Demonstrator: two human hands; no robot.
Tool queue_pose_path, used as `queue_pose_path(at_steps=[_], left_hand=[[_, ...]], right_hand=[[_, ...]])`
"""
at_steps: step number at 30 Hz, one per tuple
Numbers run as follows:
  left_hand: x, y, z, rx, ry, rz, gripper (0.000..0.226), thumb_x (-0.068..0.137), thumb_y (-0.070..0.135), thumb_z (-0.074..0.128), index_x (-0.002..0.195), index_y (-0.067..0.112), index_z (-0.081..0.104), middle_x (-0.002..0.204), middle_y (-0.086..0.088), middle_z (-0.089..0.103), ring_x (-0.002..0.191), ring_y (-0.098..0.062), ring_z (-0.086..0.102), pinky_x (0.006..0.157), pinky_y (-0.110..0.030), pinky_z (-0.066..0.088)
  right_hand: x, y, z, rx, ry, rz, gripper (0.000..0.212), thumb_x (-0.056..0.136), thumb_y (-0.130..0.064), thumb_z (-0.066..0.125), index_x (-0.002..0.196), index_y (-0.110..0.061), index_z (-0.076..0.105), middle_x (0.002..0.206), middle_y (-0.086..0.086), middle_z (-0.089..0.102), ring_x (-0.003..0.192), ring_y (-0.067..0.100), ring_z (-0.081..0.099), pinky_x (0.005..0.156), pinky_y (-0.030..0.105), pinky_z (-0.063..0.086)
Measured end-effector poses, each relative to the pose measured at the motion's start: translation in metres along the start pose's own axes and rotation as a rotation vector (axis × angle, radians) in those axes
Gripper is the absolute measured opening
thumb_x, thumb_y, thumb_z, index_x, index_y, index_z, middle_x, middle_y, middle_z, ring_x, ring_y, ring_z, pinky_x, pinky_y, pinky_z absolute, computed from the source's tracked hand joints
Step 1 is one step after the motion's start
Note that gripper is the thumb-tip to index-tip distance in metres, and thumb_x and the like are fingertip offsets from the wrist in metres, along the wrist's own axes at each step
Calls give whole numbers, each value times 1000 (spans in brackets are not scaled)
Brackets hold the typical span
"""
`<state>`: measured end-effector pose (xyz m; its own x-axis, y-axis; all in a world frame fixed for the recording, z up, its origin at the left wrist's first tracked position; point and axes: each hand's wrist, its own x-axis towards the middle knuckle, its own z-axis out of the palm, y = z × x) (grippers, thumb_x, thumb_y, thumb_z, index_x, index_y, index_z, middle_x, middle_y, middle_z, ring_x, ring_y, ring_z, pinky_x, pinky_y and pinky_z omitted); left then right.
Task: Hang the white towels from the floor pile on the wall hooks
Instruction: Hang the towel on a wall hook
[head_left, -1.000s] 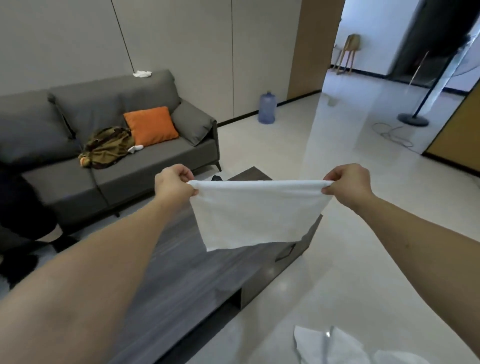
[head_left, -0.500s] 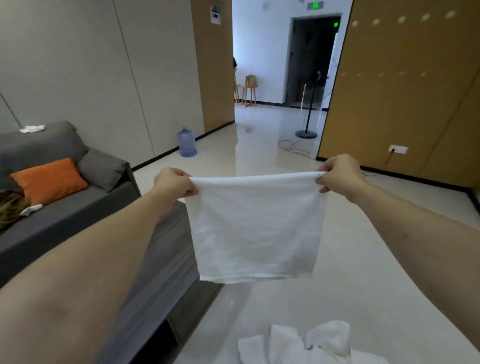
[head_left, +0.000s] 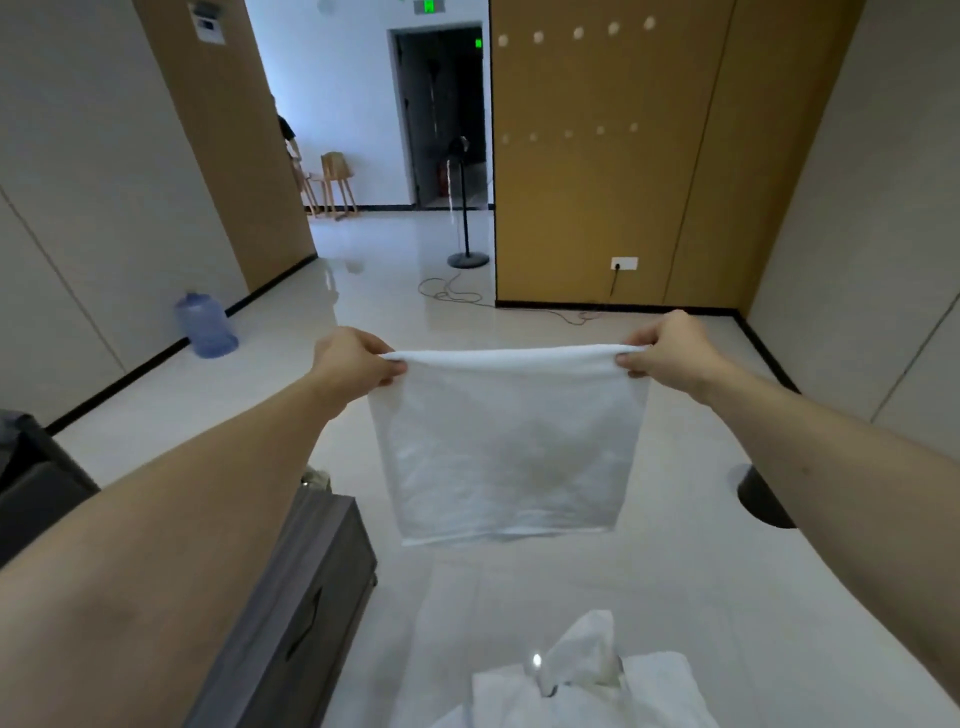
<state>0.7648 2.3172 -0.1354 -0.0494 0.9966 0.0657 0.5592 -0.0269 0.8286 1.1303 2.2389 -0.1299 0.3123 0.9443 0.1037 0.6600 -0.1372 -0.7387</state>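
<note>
both hands (head_left: 358, 361) (head_left: 667, 353) pinching towel (head_left: 506, 447) corners, hanging flat

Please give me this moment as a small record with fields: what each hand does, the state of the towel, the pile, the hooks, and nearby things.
left hand: pinches the towel's top left corner
right hand: pinches the top right corner
white towel: stretched flat, hanging in the air, clear of the floor
towel pile: on the floor, below the held towel
wall hooks: two rows on the brown wall panel ahead, all bare
water bottle: by the left wall
</note>
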Motion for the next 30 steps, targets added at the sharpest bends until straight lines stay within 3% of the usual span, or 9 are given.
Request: queue_pose_path(at_steps=[5,7,10,15,20,23,26,30], left_hand=[[65,14,25,32,-49,35,15,72,5,86,78,6,73,83,-13,70,73,-27,73,73,-31,61],[96,20,30,67,-68,51,19,70,8,88,85,4,75,85,-13,71,67,-22,73,63,-22,58],[145,29,32,120,-78,83,22,66,9,90,84,8,77,78,-10,73,63,-18,71,63,-21,56],[233,36,33,174,-84,159,21,61,12,94,68,17,74,64,-6,71,64,-20,71,74,-32,61],[310,41,46,242,-104,236,27,56,25,96,66,20,72,66,-3,70,74,-19,69,69,-33,60],[354,48,64,257,-134,288,25,63,30,92,75,17,74,75,-2,68,78,-16,62,65,-29,51],[404,57,93,247,-143,310,23,79,28,82,96,15,78,86,-2,67,85,-17,60,73,-26,48],[486,80,145,312,-99,338,20,88,26,72,100,12,77,76,-1,62,84,-21,60,75,-31,52]], right_hand=[[48,2,3,-142,79,49,13,82,-19,80,88,-8,77,78,7,72,80,22,68,80,40,59],[70,-3,8,-170,117,61,12,80,-19,82,87,-9,77,79,7,70,77,19,64,69,32,56],[106,-15,15,-208,159,93,14,76,-17,85,84,-10,76,80,4,66,75,14,57,56,22,42],[178,-36,32,-221,226,59,19,71,-18,88,78,-11,72,81,3,64,82,16,56,64,26,40],[246,-42,48,-226,148,74,27,72,-16,88,96,-12,75,88,-1,63,79,9,54,62,21,41],[296,-38,51,-258,179,51,20,82,-17,80,100,-8,77,84,-1,63,78,10,54,65,23,43],[355,-26,53,-298,201,36,16,88,-20,74,98,-8,76,89,3,65,86,17,57,71,28,45],[455,4,53,-384,183,17,10,91,-18,69,93,-9,74,87,6,65,85,22,59,72,32,50]])
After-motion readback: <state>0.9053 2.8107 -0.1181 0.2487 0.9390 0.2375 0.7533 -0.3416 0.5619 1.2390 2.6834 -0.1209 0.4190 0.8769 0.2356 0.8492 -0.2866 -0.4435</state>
